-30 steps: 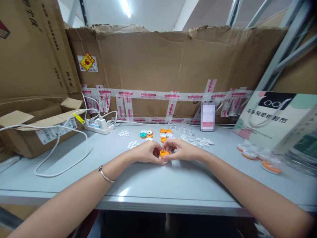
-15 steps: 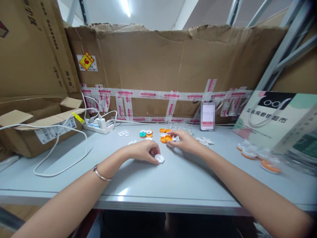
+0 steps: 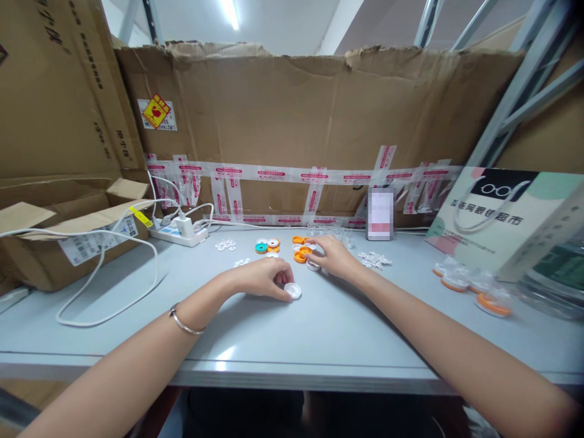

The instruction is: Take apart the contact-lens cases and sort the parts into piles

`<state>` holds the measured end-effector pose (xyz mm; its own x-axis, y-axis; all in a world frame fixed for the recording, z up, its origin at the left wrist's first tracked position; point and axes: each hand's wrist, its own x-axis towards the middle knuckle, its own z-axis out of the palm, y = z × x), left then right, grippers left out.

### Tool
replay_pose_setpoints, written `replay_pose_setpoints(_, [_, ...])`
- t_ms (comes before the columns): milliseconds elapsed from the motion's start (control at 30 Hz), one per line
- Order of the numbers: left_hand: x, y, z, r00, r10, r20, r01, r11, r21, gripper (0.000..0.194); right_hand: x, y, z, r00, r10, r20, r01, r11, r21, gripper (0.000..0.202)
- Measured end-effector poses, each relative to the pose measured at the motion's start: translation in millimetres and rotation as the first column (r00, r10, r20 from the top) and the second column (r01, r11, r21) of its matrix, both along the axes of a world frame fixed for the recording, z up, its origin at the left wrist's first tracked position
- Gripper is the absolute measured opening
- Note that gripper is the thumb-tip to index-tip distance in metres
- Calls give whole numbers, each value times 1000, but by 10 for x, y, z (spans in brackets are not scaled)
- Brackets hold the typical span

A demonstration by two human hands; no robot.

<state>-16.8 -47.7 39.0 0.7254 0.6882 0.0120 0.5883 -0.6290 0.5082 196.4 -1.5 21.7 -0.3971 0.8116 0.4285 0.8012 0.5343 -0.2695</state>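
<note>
Between the thumb and fingers of my left hand (image 3: 267,278) is a white round cap (image 3: 294,291), tilted slightly at the table's middle. My right hand (image 3: 335,255) reaches farther back, its thumb and fingertips around an orange round cap (image 3: 305,253) in a small cluster of orange and white caps. Just under that thumb lies a white cap (image 3: 312,266). Left of this cluster sits another group with a teal cap (image 3: 261,247) and orange and white ones, partly behind my left hand.
Small white parts (image 3: 225,244) lie at the back left, and a pile of white pieces (image 3: 375,260) at the right. Clear plastic covers (image 3: 331,232) stand behind my right hand. A phone (image 3: 380,214) leans on the cardboard. Capped orange-based pieces (image 3: 493,304), a paper bag (image 3: 483,219) and a power strip (image 3: 182,234) flank the area.
My right hand has shifted slightly left onto the orange cap, uncovering the white cap by its thumb. My left hand keeps its white cap in place. The view has moved a little.
</note>
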Motion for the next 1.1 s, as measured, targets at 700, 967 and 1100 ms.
replay_pose_setpoints(700, [12, 47, -36, 998, 24, 61, -25, 1000, 10, 28, -240, -434, 65, 927, 361, -103, -368, 822, -435, 33])
replay_pose_setpoints(967, [17, 36, -43, 997, 59, 51, -58, 998, -22, 31, -255, -445, 34, 947, 294, -131, -321, 842, -434, 38])
replay_pose_setpoints(1100, [11, 66, -63, 995, 77, 59, -73, 995, -69, 31, -274, -462, 34, 955, 275, -113, -297, 851, -434, 38])
